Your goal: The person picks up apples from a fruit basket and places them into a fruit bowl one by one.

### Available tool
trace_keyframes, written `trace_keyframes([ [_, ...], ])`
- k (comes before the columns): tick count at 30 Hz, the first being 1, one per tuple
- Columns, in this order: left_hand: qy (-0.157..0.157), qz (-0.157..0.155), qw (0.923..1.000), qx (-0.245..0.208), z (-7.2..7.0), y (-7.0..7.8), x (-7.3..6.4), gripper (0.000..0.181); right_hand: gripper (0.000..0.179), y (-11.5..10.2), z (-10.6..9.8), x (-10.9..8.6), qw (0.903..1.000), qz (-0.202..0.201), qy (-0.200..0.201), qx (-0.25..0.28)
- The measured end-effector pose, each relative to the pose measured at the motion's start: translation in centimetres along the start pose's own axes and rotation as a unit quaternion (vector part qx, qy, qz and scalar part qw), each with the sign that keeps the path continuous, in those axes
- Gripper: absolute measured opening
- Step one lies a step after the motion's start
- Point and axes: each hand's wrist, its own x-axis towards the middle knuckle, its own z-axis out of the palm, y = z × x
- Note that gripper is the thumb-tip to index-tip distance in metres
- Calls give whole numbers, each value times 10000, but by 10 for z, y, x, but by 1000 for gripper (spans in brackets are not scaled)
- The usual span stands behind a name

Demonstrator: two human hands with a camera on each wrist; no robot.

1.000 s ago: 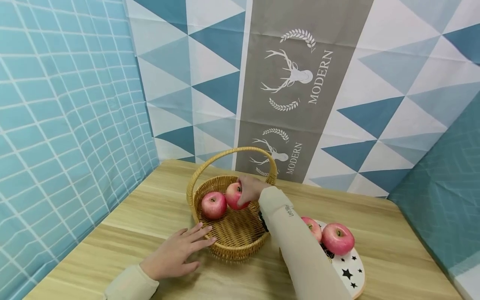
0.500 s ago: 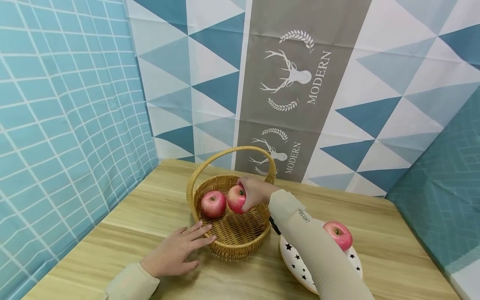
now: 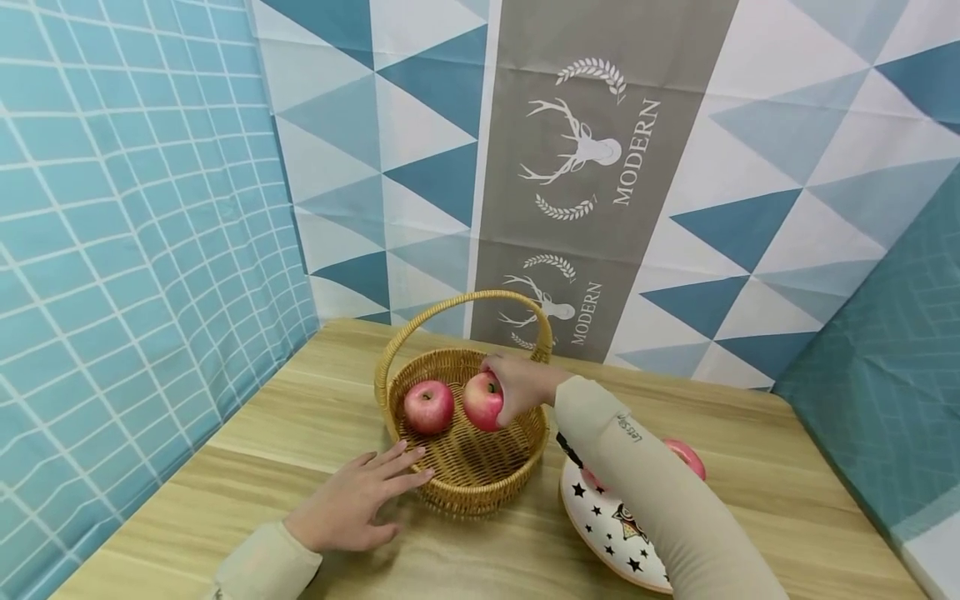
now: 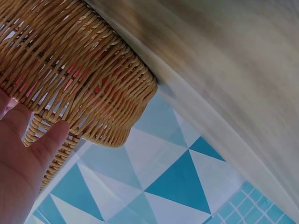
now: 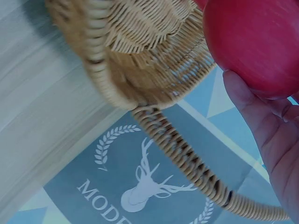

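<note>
A wicker basket (image 3: 480, 500) with a tall arched handle stands on the wooden table. One red apple (image 3: 429, 407) lies inside it at the left. My right hand (image 3: 519, 387) grips a second apple (image 3: 482, 402) over the basket's inside, thumb on the near side; in the right wrist view that apple (image 5: 254, 44) fills the upper right corner, clear of the weave. At the basket's near left rim, my left hand (image 3: 356, 504) rests with its fingers spread and fairly straight. In the left wrist view, its fingertips (image 4: 56, 133) touch the outer weave.
Right of the basket sits a white plate (image 3: 592, 525) with black stars, partly hidden by the right sleeve (image 3: 652, 475). Another apple (image 3: 686, 457) shows on it behind the arm, with a sliver of red beside the cuff. Patterned cloth walls (image 3: 435, 167) rise behind the table.
My right hand has drawn the held apple slightly to the right and nearer, widening the gap to the other apple. The right forearm has swung right across the plate. My left hand stays put.
</note>
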Motion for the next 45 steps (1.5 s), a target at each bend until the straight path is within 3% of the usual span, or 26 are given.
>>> trace_keyframes([
  [13,-233,-19,9996,-126,-7,1,3,74,66,7,-9,-23,9994,-188,171,221],
  [19,-649,-64,9971,-390,-2,7,13,80,71,17,-21,-55,9993,-110,210,-300],
  [23,-644,4,9973,-363,-1,9,15,80,70,23,-20,-70,9968,-146,202,-762],
  [28,-565,-15,9983,-166,-7,6,8,81,69,21,-9,-73,9924,-629,193,-1041],
  [32,-490,34,9988,-85,-7,3,5,84,72,18,-5,-75,9925,-772,301,-898],
  [45,-512,-51,9985,-210,-6,0,5,84,69,27,-13,-110,9982,-279,321,-418],
])
